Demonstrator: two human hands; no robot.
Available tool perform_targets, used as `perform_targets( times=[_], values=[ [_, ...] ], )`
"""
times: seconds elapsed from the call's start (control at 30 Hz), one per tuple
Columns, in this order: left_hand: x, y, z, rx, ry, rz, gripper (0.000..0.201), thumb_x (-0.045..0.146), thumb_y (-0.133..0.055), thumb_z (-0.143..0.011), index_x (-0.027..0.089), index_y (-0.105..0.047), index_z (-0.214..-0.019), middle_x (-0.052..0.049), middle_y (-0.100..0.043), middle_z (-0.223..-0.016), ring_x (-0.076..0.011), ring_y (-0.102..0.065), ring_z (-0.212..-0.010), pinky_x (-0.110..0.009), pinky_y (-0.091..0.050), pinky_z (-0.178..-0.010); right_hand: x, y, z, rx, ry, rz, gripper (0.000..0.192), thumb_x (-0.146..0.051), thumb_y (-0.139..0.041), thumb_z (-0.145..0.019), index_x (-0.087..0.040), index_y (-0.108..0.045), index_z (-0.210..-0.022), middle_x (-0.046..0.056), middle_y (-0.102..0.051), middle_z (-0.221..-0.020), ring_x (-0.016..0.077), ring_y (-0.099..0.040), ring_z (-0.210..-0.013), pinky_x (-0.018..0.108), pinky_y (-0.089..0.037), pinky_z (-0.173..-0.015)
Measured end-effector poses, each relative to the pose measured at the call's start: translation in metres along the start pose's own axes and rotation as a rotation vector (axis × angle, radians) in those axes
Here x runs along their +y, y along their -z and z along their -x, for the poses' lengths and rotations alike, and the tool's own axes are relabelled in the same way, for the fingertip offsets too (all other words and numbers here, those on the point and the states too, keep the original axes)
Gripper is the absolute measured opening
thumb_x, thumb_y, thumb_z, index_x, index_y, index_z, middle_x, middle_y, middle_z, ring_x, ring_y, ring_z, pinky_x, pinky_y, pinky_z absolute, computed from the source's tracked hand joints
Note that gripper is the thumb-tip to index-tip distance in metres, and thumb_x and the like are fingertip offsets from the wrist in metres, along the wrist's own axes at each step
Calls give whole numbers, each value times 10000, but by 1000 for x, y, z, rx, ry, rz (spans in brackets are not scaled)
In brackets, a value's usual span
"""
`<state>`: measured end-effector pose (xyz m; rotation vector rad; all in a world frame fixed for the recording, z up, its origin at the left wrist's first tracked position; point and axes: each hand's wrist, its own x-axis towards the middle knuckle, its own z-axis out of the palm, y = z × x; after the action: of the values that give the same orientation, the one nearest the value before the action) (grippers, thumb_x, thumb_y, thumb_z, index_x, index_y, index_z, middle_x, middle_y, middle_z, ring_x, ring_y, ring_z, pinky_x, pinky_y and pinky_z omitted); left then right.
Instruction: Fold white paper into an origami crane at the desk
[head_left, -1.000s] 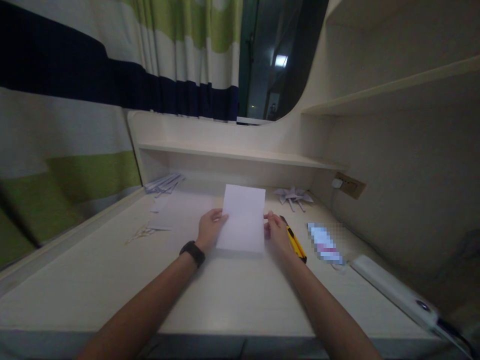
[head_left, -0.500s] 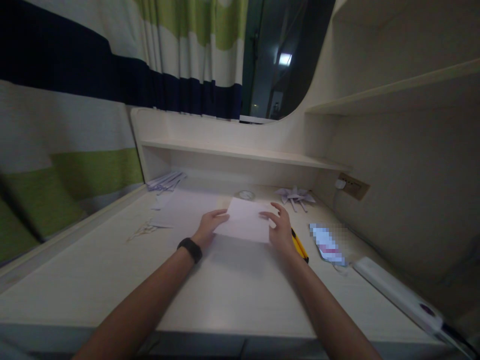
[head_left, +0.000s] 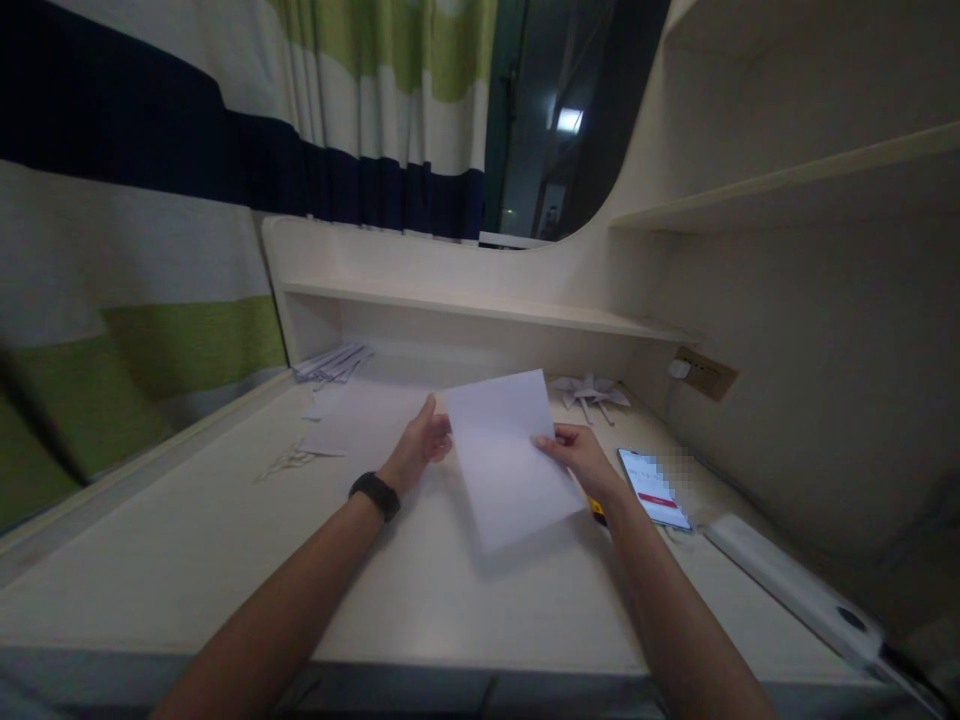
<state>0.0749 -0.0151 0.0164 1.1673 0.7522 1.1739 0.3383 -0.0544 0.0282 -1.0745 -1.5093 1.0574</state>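
A white sheet of paper [head_left: 510, 465] is raised and tilted over the middle of the desk. My right hand [head_left: 581, 455] pinches its right edge, thumb on the front and fingers behind. My left hand [head_left: 418, 443], a black band on its wrist, is beside the sheet's left edge with thumb and fingers apart, not gripping it. More white paper [head_left: 367, 415] lies flat behind my left hand. Partly hidden by the sheet and my right arm is a yellow and black tool [head_left: 597, 510], perhaps a cutter.
Folded paper strips [head_left: 334, 363] lie at the back left, near thin pale sticks or bands [head_left: 289, 460]. Paper pinwheels [head_left: 591, 392] rest at the back right. A lit phone [head_left: 652, 490] and a long white device [head_left: 795, 585] lie along the right side. A shelf [head_left: 480, 305] spans the back.
The sheet has turned and tilted up, showing more of its face. My right hand has closed on its right edge, while my left hand has come off the left edge.
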Motion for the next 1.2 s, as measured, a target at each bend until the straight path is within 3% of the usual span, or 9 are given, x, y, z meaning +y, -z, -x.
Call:
perform_targets(
  times=[0.2,0.37,0.5,0.67,0.9,1.03,1.2],
  values=[
    [-5,8,-5,183,-169,-371,399,521,-696,-635,130,-617,-647,31,-465,-460,-80,-384,-401,-211,-246,-407,31,-9,-4,-110,-218,-105,366,-444,-748,-646,-119,-659,-788,38,-676,-654,143,-583,-495,238,-427,-468],
    [-9,22,-10,67,-128,-576,340,450,-647,-696,117,-655,-630,6,-497,-400,-84,-382,-372,-212,-247,-400,36,-3,-6,-87,-330,-145,383,-437,-769,-610,-115,-652,-781,43,-677,-632,147,-586,-472,241,-436,-448],
    [-7,24,-7,-17,-64,-529,329,429,-657,-703,120,-632,-593,1,-506,-427,-84,-393,-384,-209,-241,-399,33,1,-6,-80,-347,-126,374,-443,-746,-644,-120,-656,-809,40,-679,-638,141,-589,-470,232,-438,-444],
    [-2,21,-1,-56,-29,-393,307,390,-676,-699,136,-592,-548,3,-495,-459,-97,-415,-418,-215,-233,-404,33,0,-3,-181,-332,-200,427,-398,-740,-666,-143,-631,-990,66,-708,-810,164,-638,-587,253,-483,-524],
    [-8,32,1,-176,63,-397,266,345,-657,-720,135,-601,-567,0,-515,-501,-98,-434,-439,-212,-257,-425,37,5,-8,-138,-339,-144,390,-390,-724,-677,-142,-640,-966,56,-701,-748,149,-614,-522,234,-453,-476],
    [-7,35,2,-168,60,-444,293,329,-664,-708,143,-563,-505,6,-486,-457,-89,-392,-400,-217,-227,-401,39,7,-7,-153,-345,-140,418,-409,-735,-661,-136,-637,-962,51,-700,-744,145,-610,-512,228,-443,-459],
    [-1,33,3,-134,105,-359,244,314,-677,-698,137,-597,-550,-3,-510,-477,-92,-412,-405,-211,-227,-379,35,5,-4,-226,-320,-159,528,-370,-756,-635,-151,-608,-1093,79,-711,-882,167,-647,-598,244,-474,-510]
  ],
)
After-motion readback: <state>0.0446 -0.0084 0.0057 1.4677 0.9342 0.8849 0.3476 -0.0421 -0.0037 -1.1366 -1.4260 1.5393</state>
